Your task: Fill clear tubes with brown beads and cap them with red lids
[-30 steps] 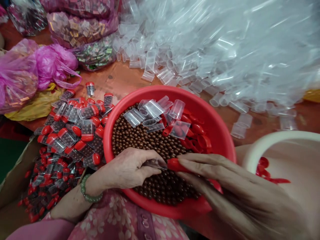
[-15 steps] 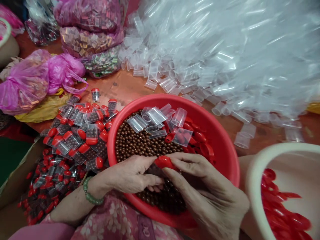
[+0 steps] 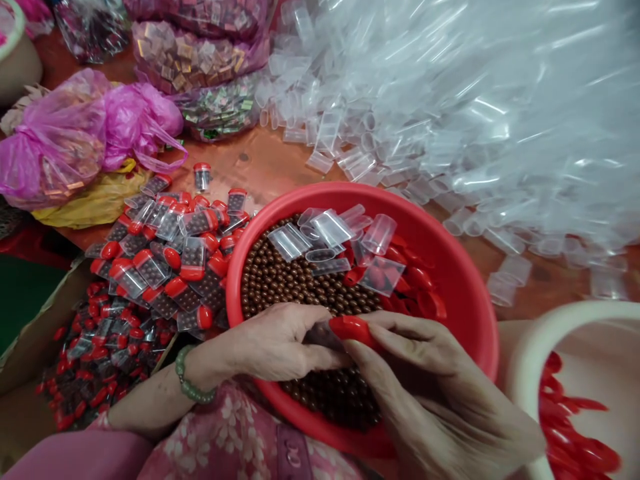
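Note:
Over a red basin (image 3: 361, 189), my left hand (image 3: 273, 341) grips a clear plastic tube (image 3: 323, 335), mostly hidden by its fingers. A red plastic cap (image 3: 353, 330) sits at the tube's right end, pinched between the thumb and fingers of my right hand (image 3: 443, 393). Whether the cap is fully seated I cannot tell. Below both hands, the basin holds small brown balls (image 3: 295, 283), several empty clear tubes (image 3: 333, 228) and loose red caps (image 3: 423, 287).
Left of the basin lie filled red-capped tubes (image 3: 170, 267), spilling into a cardboard box (image 3: 55, 313). A large heap of clear tubes (image 3: 450, 113) covers the back right. A cream bucket (image 3: 520, 360) with red caps stands at right. Pink bags (image 3: 55, 143) rest at back left.
The view has shifted slightly, so most things appear a little further right. Both hands stay together on the tube and cap, the left thumb now lying closer along the tube.

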Available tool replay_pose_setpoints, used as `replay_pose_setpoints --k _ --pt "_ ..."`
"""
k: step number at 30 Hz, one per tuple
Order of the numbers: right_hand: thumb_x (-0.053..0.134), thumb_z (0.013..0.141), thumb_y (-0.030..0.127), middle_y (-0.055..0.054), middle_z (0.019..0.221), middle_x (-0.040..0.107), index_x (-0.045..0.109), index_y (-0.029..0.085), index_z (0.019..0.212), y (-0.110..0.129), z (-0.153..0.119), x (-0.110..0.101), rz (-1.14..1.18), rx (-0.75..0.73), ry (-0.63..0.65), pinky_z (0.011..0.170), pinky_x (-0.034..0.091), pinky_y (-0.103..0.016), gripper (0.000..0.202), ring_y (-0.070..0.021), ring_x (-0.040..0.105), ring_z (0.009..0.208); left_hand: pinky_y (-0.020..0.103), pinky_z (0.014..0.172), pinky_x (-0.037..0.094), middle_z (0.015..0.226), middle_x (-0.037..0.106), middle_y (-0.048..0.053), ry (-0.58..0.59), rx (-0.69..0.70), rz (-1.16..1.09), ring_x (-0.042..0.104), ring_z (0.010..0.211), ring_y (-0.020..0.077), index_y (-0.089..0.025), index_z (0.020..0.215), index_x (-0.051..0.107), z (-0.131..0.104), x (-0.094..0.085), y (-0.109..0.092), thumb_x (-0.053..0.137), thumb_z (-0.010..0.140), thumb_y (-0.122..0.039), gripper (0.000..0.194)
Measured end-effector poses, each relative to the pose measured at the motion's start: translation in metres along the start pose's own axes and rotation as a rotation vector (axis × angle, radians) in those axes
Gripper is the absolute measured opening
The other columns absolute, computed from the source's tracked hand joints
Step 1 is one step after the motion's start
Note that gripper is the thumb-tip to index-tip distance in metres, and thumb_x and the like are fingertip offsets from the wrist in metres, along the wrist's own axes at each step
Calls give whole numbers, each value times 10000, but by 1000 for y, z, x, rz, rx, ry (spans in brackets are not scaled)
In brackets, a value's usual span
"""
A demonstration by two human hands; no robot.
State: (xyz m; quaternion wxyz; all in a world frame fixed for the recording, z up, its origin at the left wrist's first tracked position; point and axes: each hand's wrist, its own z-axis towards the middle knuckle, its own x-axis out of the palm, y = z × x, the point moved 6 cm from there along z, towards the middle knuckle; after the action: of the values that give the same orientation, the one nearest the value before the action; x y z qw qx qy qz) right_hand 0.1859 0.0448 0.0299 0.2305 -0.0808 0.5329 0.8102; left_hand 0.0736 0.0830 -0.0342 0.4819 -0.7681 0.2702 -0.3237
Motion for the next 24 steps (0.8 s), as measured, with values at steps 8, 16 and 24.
replay_pose_setpoints --k 8,16,24 --pt "720 709 -42 -7 917 697 688 211 988 2 -1 10 -14 27 -26 669 590 -250 377 -130 671 841 187 503 308 631 415 -50 -113 -15 60 378 598 83 -163 668 514 -1 -3 -4 632 713 -254 156" --pt "719 744 33 -16 894 720 695 213 945 -8 -7 10 53 166 -130 759 610 -319 271 -159 696 839 186 487 307 608 442 -56 -195 -31 204 406 568 79 -165 652 505 -4 -8 -8 603 704 -252 141" --pt "692 760 24 -29 969 695 666 237 1085 -8 -12 12 -36 -37 -44 747 585 -339 389 -182 681 870 194 563 344 648 451 -48 -80 15 -82 402 624 86 -148 713 573 0 -2 -3 641 701 -204 89"
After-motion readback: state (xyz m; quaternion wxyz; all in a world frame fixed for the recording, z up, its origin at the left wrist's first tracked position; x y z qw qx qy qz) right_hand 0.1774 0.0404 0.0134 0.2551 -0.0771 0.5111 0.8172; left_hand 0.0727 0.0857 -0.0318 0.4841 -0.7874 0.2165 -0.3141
